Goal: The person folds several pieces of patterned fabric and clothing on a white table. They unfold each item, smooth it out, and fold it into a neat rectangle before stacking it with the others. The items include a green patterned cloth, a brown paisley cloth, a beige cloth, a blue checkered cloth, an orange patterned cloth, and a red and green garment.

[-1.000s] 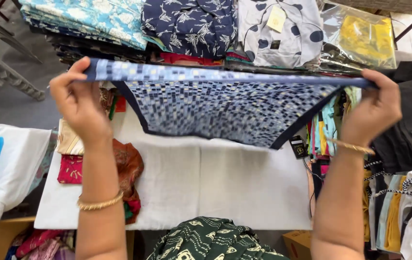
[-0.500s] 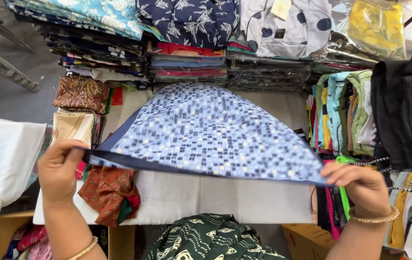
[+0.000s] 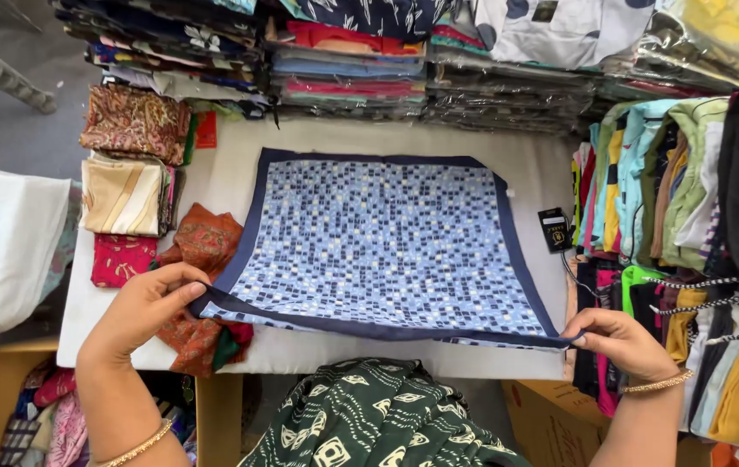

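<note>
Scarf [image 3: 382, 246] lies spread flat at counter [image 3: 525, 160] centre. Left hand [image 3: 140, 311] pinches its 8 o'clock corner; right hand [image 3: 616, 342] pinches its 4 o'clock corner. Spreading complete; no fold made yet.

Your arms were bare, no sleeves to the elbows. You wore a thin gold bangle [image 3: 134, 448] on the wrist below your left hand [image 3: 140, 311], and a matching bangle [image 3: 656, 382] below your right hand [image 3: 624, 342]. Between the bangles, your garment [image 3: 369, 419] was dark green with cream block prints.
</note>
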